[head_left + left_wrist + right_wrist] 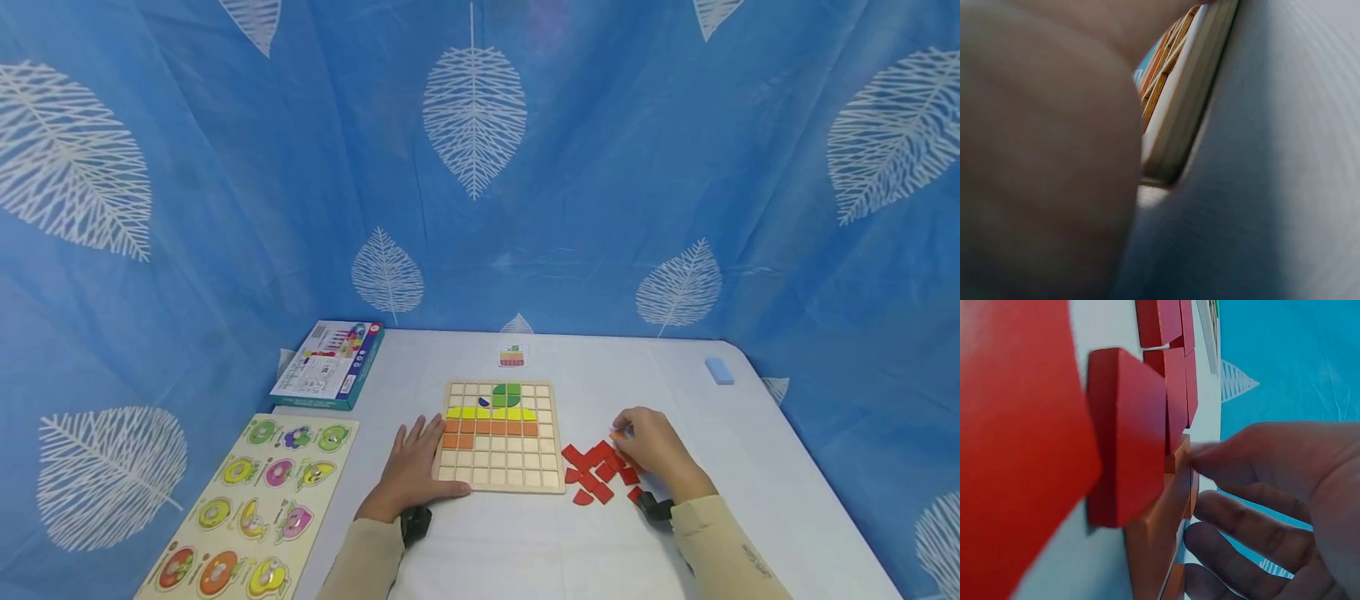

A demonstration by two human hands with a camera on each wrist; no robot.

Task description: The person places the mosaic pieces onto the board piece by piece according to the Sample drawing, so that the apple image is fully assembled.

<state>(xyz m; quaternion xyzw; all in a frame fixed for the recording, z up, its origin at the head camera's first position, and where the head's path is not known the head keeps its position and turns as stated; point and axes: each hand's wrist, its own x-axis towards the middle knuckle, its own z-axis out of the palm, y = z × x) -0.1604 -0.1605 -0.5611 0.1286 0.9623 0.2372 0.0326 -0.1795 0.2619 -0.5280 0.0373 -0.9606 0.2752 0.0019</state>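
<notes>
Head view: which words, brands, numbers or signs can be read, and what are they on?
None is legible enough to quote.
Box: printing, too small to read.
Fruit board: tiny printing, too small.
Right sleeve: dark marking, too blurred.
Grid board and red pieces: no writing visible.

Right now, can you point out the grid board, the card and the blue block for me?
Grid board (497, 477): head view, an empty cell in its bottom row.
Card (513, 357): head view, the middle of its printed picture.
Blue block (719, 371): head view, the middle of its top face.
</notes>
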